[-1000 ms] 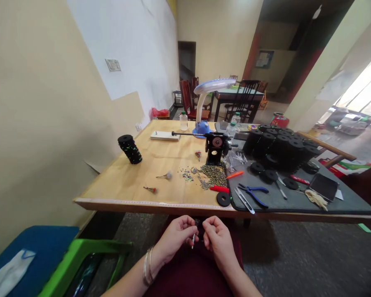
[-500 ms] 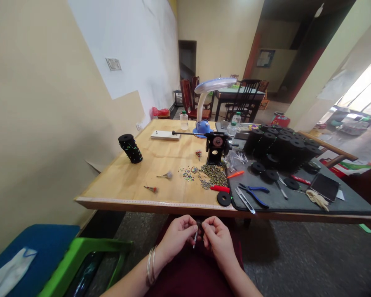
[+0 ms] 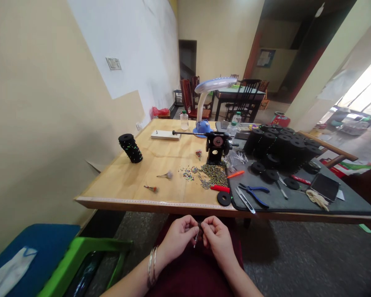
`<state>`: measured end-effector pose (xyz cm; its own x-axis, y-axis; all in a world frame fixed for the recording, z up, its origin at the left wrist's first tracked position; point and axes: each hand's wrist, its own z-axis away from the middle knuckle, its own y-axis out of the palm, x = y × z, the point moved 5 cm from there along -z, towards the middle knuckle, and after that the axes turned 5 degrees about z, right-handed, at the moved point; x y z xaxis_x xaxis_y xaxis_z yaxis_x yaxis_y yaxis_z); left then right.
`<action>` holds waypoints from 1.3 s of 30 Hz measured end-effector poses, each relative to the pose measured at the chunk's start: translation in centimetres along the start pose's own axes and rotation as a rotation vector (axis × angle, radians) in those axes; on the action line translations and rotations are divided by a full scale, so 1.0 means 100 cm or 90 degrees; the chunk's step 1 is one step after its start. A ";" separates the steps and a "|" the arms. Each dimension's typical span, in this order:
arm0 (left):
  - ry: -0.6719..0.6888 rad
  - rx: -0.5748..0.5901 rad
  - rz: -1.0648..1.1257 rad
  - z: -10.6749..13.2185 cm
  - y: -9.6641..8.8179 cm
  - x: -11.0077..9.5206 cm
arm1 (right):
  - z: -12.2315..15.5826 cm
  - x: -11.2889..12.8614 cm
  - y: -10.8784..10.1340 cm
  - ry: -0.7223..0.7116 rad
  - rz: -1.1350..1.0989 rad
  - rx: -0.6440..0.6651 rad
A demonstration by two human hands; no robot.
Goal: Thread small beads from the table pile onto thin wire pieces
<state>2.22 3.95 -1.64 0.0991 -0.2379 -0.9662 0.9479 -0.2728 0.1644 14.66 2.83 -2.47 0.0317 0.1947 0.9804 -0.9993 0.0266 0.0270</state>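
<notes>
My left hand (image 3: 179, 236) and my right hand (image 3: 218, 238) meet fingertip to fingertip above my lap, in front of the table edge. A thin whitish stick-like piece (image 3: 196, 242) points down from the pinched fingers of my left hand. My right thumb and forefinger are pinched close beside it; whatever they hold is too small to make out. On the table nearest the hands lie a black foam ring (image 3: 224, 199), a red tube (image 3: 220, 188), a heap of small striped pieces (image 3: 215, 176) and scattered coloured beads (image 3: 188, 176).
Blue-handled pliers (image 3: 257, 194) and thread snips (image 3: 245, 200) lie on the grey mat (image 3: 278, 208). A black hand-winding device (image 3: 215, 148) and desk lamp (image 3: 200, 103) stand farther back. Black foam rolls (image 3: 278, 144) are stacked right; another roll (image 3: 130, 148) stands left. A green chair (image 3: 64, 260) is beside me.
Both hands stay almost in place. The thin piece in my left fingers looks slightly turned and darker along its upper part. Nothing on the table has moved.
</notes>
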 end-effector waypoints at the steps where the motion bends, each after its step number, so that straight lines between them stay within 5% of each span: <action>1: 0.000 -0.002 0.005 0.000 0.001 0.000 | 0.000 0.000 0.000 -0.003 0.001 -0.001; 13: -0.068 -0.014 0.137 0.001 0.004 0.003 | -0.001 -0.007 -0.004 0.003 -0.013 -0.029; 19: -0.050 -0.016 0.112 0.000 0.003 0.006 | 0.004 0.004 -0.009 -0.043 -0.048 -0.075; 25: -0.008 -0.032 0.061 0.000 0.000 0.009 | 0.006 -0.002 0.002 -0.009 -0.045 -0.013; 39: 0.009 -0.001 0.041 0.001 0.003 0.009 | 0.000 -0.003 0.001 -0.007 -0.025 -0.021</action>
<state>2.62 3.60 -2.41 0.1646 -0.2416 -0.9563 0.9400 -0.2554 0.2263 14.57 2.78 -2.76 0.0708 0.1817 0.9808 -0.9960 0.0666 0.0596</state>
